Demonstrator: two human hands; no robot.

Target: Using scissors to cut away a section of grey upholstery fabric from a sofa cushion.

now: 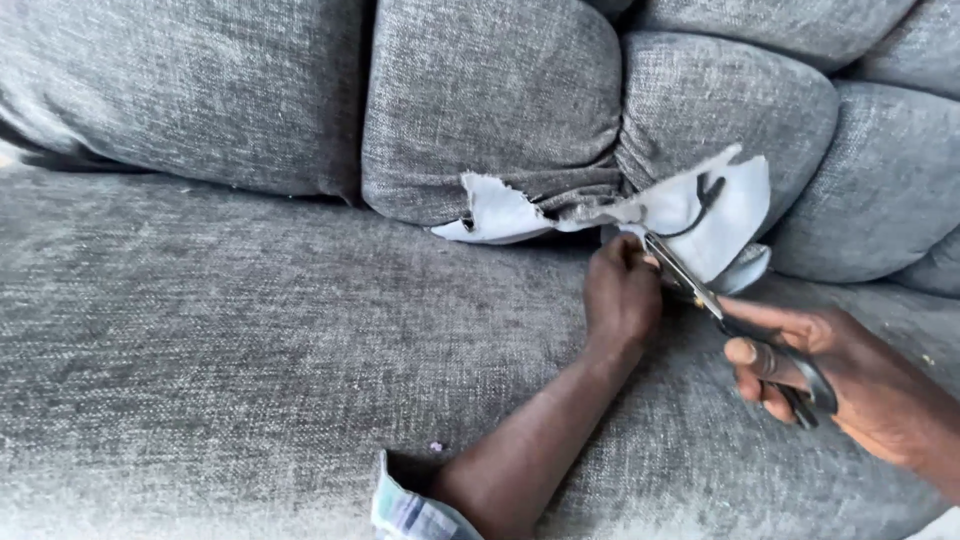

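Note:
A flap of grey upholstery fabric with a white backing (pixel 690 215) hangs from the gap between two back cushions of a grey sofa. My left hand (pixel 620 295) pinches its lower edge, fingers closed on the cloth. My right hand (pixel 850 375) holds a pair of dark-handled scissors (pixel 735 325), thumb and fingers through the loops. The blades point up and left, with their tips at the fabric edge right beside my left fingers. A thin dark thread or cord (pixel 700 205) lies across the white backing.
The grey sofa seat (pixel 250 350) fills the lower view. Plump grey back cushions (pixel 490 100) stand behind it, more at the right (pixel 880 180). A light striped sleeve cuff (pixel 410 515) shows at my left forearm.

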